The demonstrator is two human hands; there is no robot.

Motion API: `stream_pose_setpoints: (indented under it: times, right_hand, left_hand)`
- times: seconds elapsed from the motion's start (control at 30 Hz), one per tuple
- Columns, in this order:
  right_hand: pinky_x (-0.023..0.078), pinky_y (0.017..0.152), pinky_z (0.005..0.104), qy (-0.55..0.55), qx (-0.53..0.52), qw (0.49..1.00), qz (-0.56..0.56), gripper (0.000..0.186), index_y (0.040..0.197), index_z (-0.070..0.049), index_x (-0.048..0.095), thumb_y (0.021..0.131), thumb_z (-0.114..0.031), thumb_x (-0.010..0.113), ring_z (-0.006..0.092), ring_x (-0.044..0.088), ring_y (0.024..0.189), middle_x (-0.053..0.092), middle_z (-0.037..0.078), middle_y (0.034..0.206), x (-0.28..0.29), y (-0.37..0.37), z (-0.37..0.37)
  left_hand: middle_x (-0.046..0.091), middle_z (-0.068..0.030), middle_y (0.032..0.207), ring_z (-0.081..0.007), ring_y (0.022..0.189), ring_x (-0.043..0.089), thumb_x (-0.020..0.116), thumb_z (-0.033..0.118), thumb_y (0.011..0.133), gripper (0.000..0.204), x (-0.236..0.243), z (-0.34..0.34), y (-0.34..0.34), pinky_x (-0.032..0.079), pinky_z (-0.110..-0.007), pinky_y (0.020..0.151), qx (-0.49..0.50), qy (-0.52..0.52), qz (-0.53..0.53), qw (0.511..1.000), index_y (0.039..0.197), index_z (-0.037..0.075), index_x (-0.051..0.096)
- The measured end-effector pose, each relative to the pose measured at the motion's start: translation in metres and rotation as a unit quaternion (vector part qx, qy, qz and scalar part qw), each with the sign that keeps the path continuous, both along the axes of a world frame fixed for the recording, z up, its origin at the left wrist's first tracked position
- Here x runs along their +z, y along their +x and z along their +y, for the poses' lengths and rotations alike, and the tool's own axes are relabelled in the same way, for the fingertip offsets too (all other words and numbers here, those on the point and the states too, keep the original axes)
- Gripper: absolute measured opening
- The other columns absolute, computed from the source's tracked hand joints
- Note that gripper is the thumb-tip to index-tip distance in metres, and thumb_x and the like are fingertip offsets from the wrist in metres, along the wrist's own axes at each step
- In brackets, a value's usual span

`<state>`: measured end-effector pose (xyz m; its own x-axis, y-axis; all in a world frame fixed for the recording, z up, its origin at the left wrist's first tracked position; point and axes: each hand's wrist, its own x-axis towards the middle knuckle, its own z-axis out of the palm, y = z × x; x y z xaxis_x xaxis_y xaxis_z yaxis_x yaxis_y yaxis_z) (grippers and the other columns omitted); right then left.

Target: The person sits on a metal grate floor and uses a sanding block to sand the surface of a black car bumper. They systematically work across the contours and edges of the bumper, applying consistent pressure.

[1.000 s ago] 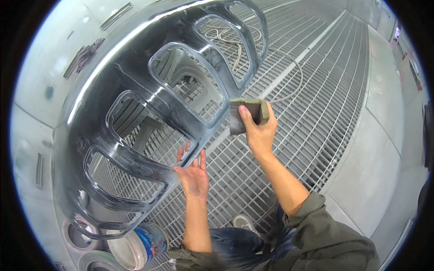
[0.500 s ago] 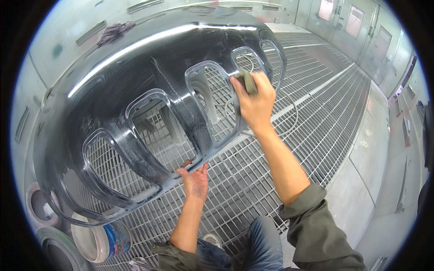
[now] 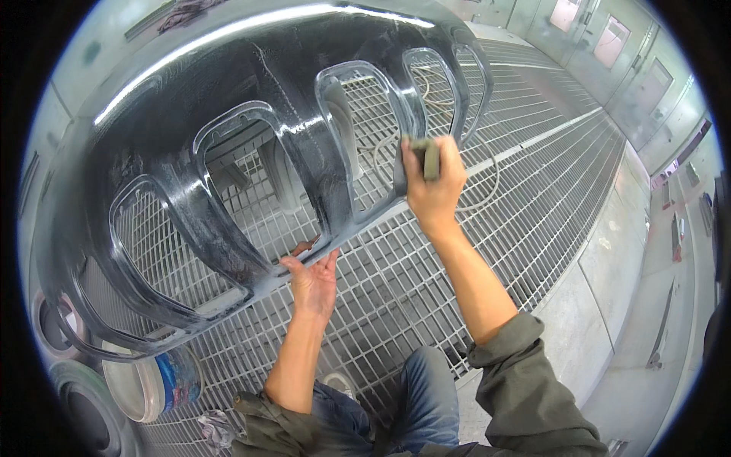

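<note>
A large glossy black curved panel, shaped like a vehicle bumper with several rounded openings, spans the left and middle of the view. Whitish residue marks its struts and lower edge. My left hand grips that lower edge near the middle, thumb in front and some fingers hidden behind it. Higher and to the right, my right hand pinches a folded olive-green sanding sheet against a strut between two openings.
A white and blue bucket stands below the panel's left end, with round ring-shaped things beside it. Crumpled material lies on the metal grating. A thin hose loops behind my right hand. A dark cloth sits at upper left.
My right hand has moved down along the strut with the sanding sheet. The panel and my left hand appear higher and farther left as the view shifts; the left hand keeps its grip.
</note>
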<state>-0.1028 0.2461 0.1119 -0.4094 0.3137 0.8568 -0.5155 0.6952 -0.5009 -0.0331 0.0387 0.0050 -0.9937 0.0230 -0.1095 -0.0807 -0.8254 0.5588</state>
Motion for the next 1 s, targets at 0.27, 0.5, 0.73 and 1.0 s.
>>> stream_pose_setpoints:
  times: [0.27, 0.5, 0.73, 1.0]
  right_hand:
    - [0.048, 0.064, 0.0333, -0.167, 0.038, 0.966, -0.193, 0.023, 0.09, 0.001, 0.062, 0.085, -0.009, 0.082, 0.0201, 0.061, 0.067, 0.065, 0.01, 0.077, -0.098, 0.047, 0.005]
    - [0.05, 0.073, 0.029, -0.258, 0.205, 0.938, -0.104, 0.026, 0.103, -0.001, 0.065, 0.09, -0.019, 0.079, 0.0108, 0.06, 0.08, 0.067, 0.002, 0.089, 0.007, 0.027, 0.015]
    - [0.047, 0.068, 0.0368, -0.095, 0.009, 0.995, -0.012, 0.019, 0.088, -0.001, 0.059, 0.085, -0.004, 0.077, 0.0302, 0.057, 0.071, 0.058, 0.012, 0.081, -0.058, 0.01, -0.007]
    - [0.046, 0.068, 0.0332, -0.098, -0.011, 0.995, 0.028, 0.019, 0.088, -0.001, 0.061, 0.087, -0.007, 0.078, 0.0199, 0.054, 0.072, 0.058, 0.009, 0.08, -0.011, 0.004, -0.011]
  left_hand:
    - [0.068, -0.0043, 0.118, -0.0199, 0.122, 0.062, 0.067, 0.075, 0.068, 0.072, -0.006, -0.001, -0.005, 0.036, -0.044, 0.122, -0.018, 0.015, 0.02, 1.0, 0.102, 0.012, 0.058]
    - [0.068, -0.0043, 0.12, -0.0204, 0.124, 0.061, 0.067, 0.073, 0.069, 0.07, -0.003, -0.002, -0.002, 0.037, -0.042, 0.121, -0.017, 0.04, 0.015, 0.999, 0.104, 0.012, 0.059]
    - [0.068, -0.0022, 0.117, -0.0192, 0.124, 0.062, 0.067, 0.073, 0.069, 0.071, -0.004, -0.001, -0.005, 0.037, -0.042, 0.122, -0.02, 0.013, 0.018, 1.0, 0.104, 0.011, 0.057]
    - [0.068, -0.001, 0.114, -0.02, 0.126, 0.061, 0.068, 0.076, 0.066, 0.075, 0.005, 0.001, -0.003, 0.035, -0.043, 0.123, -0.016, -0.005, 0.02, 1.0, 0.101, 0.011, 0.055]
